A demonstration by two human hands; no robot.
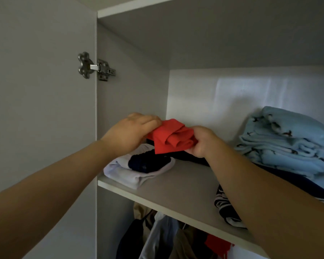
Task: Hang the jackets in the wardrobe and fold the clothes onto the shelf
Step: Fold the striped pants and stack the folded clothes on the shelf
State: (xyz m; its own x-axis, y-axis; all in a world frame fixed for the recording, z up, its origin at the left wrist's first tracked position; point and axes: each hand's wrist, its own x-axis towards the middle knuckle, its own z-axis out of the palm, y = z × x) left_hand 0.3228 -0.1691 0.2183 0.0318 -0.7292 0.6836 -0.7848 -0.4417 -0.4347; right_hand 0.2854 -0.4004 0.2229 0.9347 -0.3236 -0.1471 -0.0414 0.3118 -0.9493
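Gripping red cloth point(171, 136) | L hand point(131, 132) + R hand point(202, 142) both closed on it | over shelf point(185, 186)

No readable text, label, brand, number or sign anywhere in view. Only small dark printed figures, not letters, on the light blue folded blanket point(288, 139) well right of the fingers.

Matt shelf point(176, 186), shiny metal hinge point(95, 66)
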